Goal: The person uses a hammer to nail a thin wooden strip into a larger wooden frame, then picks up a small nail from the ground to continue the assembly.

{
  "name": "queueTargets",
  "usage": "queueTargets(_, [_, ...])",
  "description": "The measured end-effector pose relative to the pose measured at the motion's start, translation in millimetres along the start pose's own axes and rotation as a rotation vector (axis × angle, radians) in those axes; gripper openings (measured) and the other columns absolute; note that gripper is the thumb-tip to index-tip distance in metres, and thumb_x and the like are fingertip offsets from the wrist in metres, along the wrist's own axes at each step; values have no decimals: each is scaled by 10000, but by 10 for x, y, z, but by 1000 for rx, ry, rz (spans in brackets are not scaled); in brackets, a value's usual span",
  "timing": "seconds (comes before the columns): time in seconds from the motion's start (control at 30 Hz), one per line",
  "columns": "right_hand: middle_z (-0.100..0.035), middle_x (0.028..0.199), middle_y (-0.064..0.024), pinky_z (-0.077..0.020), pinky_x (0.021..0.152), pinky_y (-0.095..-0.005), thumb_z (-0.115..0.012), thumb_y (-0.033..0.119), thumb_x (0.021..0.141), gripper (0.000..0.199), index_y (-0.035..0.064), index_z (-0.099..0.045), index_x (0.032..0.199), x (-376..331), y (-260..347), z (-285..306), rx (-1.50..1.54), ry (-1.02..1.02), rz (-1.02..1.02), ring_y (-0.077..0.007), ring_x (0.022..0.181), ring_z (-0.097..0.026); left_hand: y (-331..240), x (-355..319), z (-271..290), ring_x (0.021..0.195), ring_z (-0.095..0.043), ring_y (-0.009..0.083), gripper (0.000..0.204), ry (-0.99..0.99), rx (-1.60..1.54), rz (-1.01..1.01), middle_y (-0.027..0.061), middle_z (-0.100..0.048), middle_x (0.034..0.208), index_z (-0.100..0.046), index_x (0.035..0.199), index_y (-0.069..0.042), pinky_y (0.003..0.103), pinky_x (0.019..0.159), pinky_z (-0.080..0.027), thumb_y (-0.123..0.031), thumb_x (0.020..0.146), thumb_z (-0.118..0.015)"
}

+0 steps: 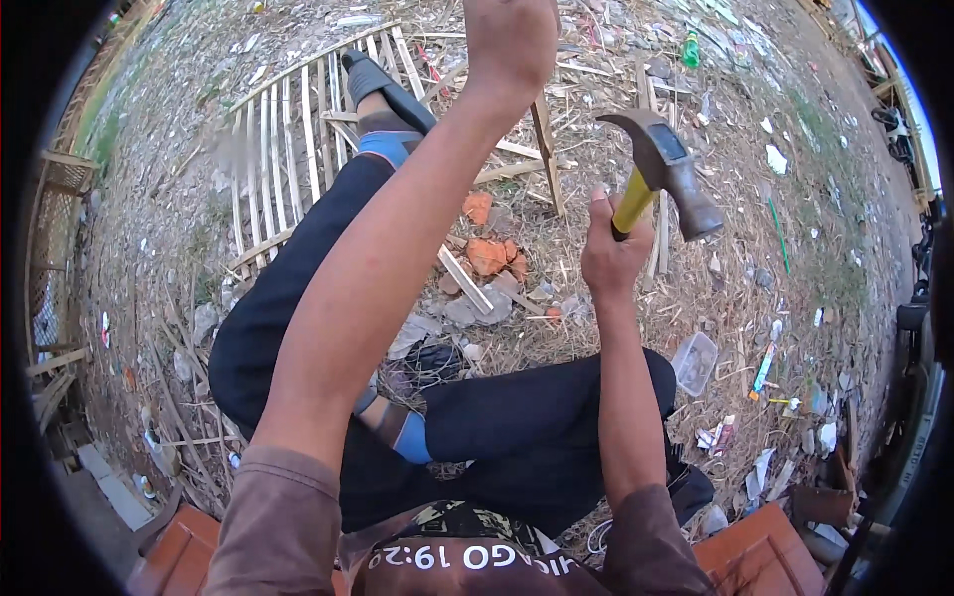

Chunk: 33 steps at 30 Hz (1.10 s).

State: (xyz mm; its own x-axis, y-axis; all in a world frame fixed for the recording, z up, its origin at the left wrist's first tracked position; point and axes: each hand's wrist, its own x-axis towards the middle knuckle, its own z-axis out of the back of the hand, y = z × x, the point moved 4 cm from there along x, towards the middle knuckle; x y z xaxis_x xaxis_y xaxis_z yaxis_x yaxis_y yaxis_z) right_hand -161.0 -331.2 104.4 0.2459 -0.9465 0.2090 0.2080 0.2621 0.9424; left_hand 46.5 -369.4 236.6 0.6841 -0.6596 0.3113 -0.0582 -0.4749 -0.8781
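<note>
My right hand (613, 256) is closed round the yellow grip of a claw hammer (651, 134). The metal head is up, above the littered ground, with its striking face toward the right and its claw toward the left. My left arm reaches far forward, and the left hand (512, 48) is a closed fist cut off by the upper edge, so what it grips is hidden. Just below that fist a dark wooden slat (547, 159) slants down to the ground. A slatted wooden panel (265, 248) lies beyond my bent left leg, with my slippered foot over its right part.
Broken orange brick pieces (487, 256) and a pale wood strip (464, 280) lie between my legs and the slats. A clear plastic tub (695, 364) sits by my right knee. Farther off is a green bottle (691, 50). Brown wooden seat parts (760, 551) show behind me.
</note>
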Motion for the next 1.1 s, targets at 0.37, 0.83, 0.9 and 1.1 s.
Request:
queueTargets(0.37, [-497, 549, -100, -379, 528, -380, -642, 222, 920, 345, -51, -572, 721, 124, 19, -100, 44, -17, 21, -175, 511, -457, 73, 35, 279, 387, -370, 108, 434, -50, -125, 71, -4, -417, 504, -465, 593, -108, 289, 387, -263, -274, 992, -512])
queueTargets(0.83, [-490, 527, -99, -362, 520, -402, -637, 243, 919, 413, -55, -522, 657, 39, 122, -204, 149, 17, -13, -182, 497, -441, -26, -38, 440, 398, -266, 94, 459, -33, -183, 87, -36, -286, 508, -326, 636, -181, 285, 391, -221, -354, 1022, -503])
queueTargets(0.9, [-496, 532, -73, -367, 524, -395, -643, 249, 918, 404, -48, -534, 666, -111, -480, -226, -312, 93, -34, -163, 506, -453, -142, -128, 356, 415, -239, 108, 436, 2, -105, -3, -28, -251, 527, -246, 624, -151, 310, 424, -189, -225, 982, -484])
queueTargets(1.1, [-525, 537, -123, -396, 537, -398, -636, 236, 900, 375, -68, -578, 689, -465, -553, 125, -185, -58, -362, -195, 509, -502, -63, -369, 1202, 445, -225, 102, 451, -128, -247, 88, -38, -214, 544, -230, 660, -150, 296, 437, -192, -294, 1018, -464])
